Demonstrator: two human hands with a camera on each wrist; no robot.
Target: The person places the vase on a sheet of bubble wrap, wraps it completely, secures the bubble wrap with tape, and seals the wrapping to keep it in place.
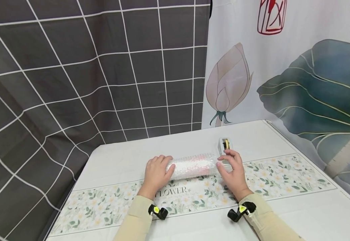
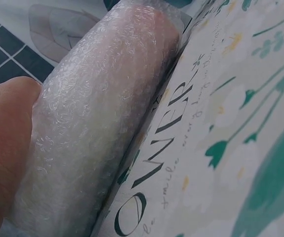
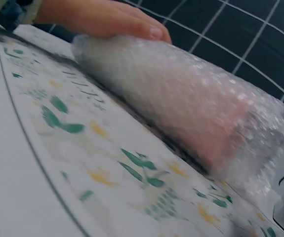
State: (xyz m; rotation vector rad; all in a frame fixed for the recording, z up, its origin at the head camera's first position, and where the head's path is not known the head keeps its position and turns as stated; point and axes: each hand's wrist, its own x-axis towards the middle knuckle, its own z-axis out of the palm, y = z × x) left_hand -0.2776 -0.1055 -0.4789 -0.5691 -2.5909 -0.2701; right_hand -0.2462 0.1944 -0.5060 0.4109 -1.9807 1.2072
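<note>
A cylindrical bundle in clear bubble wrap (image 1: pixel 193 166), pinkish toward its right end, lies across the table on the floral strip. My left hand (image 1: pixel 157 174) grips its left end, thumb on the near side and fingers over the top. In the right wrist view that left hand (image 3: pixel 107 19) lies along the top of the bubble wrap (image 3: pixel 181 98). My right hand (image 1: pixel 234 170) is by the bundle's right end, fingers loosely bent around the loose wrap edge; whether they touch it is hard to tell. What the wrap encloses is blurred by the plastic.
Just behind my right fingers stands a white tape dispenser (image 1: pixel 224 143) with a yellowish roll. The white tablecloth (image 1: pixel 126 160) carries a flower-printed band with lettering. A dark checked curtain (image 1: pixel 145 67) and a lotus-print curtain (image 1: pixel 238 26) hang behind the table.
</note>
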